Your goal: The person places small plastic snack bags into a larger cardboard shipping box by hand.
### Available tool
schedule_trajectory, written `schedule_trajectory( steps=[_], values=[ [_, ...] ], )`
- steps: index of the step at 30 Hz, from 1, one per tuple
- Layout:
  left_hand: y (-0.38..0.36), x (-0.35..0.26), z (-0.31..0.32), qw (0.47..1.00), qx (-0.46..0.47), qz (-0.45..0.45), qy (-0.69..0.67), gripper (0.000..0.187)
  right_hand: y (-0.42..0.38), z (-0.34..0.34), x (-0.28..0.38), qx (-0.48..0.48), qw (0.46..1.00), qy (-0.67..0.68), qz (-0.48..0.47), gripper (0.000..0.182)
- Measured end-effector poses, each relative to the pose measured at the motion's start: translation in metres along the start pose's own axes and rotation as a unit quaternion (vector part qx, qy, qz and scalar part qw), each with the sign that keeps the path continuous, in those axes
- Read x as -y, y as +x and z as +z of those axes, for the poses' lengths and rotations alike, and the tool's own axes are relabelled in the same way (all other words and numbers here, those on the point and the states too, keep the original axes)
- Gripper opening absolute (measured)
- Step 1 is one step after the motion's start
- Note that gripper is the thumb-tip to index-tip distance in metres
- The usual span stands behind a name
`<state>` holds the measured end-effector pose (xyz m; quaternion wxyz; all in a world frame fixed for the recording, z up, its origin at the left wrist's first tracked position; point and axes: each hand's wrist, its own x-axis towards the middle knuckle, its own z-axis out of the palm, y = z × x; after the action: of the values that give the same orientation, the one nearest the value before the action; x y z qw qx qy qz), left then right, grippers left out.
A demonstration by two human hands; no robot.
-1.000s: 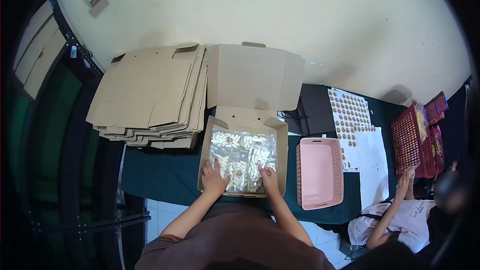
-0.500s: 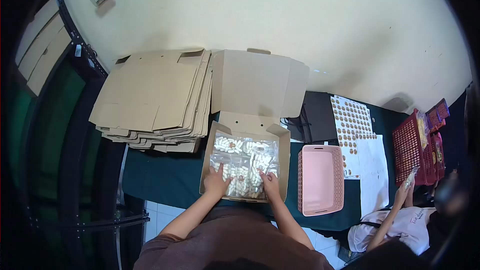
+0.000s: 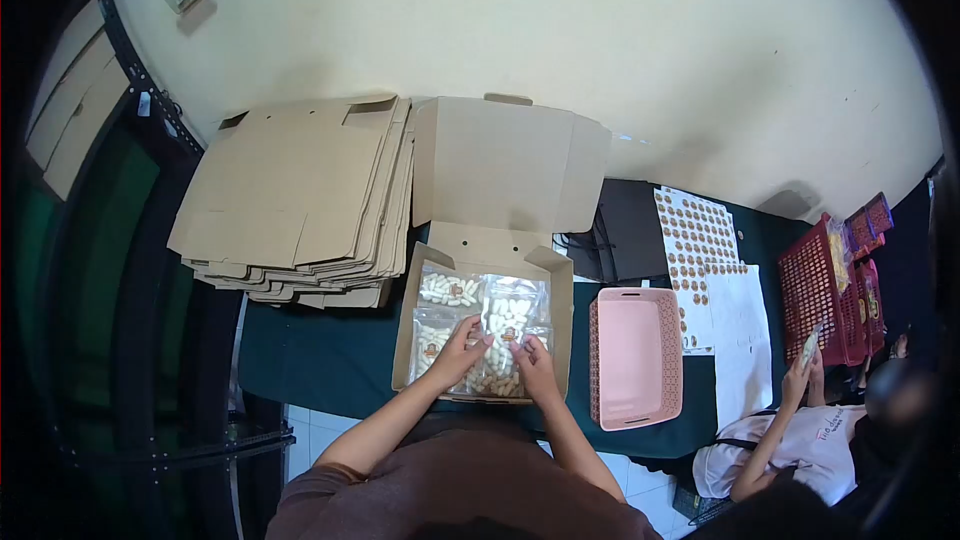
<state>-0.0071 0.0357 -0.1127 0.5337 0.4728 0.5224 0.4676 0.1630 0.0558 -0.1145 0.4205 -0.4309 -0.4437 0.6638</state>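
Observation:
An open cardboard box (image 3: 402, 345) in front of me holds several clear plastic bags of small white pieces with orange-brown labels. One such bag (image 3: 512, 308) sits over the others on the right side, above the level of its neighbours. My left hand (image 3: 458, 355) pinches the lower left edge of this bag, fingers closed. At its lower right, my right hand (image 3: 536, 368) grips it between thumb and fingers. Beneath it, another bag (image 3: 500, 383) with browner pieces partly shows. A labelled bag (image 3: 430, 340) lies at the box's left.
Flattened cardboard boxes (image 3: 285, 185) are stacked at the left. Right of the box stands a pink basket (image 3: 637, 425), with sticker sheets (image 3: 690, 240) and a black bag (image 3: 632, 230) behind. A person (image 3: 790, 450) holds a small packet near a red basket (image 3: 810, 285) at far right.
Both hands have moved from resting on the bags to gripping one, which is now raised and turned more upright. The view has shifted slightly.

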Motion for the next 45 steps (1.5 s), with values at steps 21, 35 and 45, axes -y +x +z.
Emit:
schedule_trajectory(
  steps=[21,35,45],
  values=[
    [-0.008,-0.011,0.023,0.989,0.11,0.004,-0.096,0.069,-0.018,-0.01,0.01,0.036,0.992,-0.076,0.091,0.041],
    [-0.01,-0.005,0.024,0.976,0.208,0.058,-0.016,0.079,-0.014,-0.022,0.025,-0.112,0.983,0.126,0.075,0.027],
    [0.004,-0.02,0.014,0.991,0.062,-0.004,-0.122,0.018,-0.017,-0.01,0.055,-0.006,0.992,-0.124,0.03,0.019]
  ],
)
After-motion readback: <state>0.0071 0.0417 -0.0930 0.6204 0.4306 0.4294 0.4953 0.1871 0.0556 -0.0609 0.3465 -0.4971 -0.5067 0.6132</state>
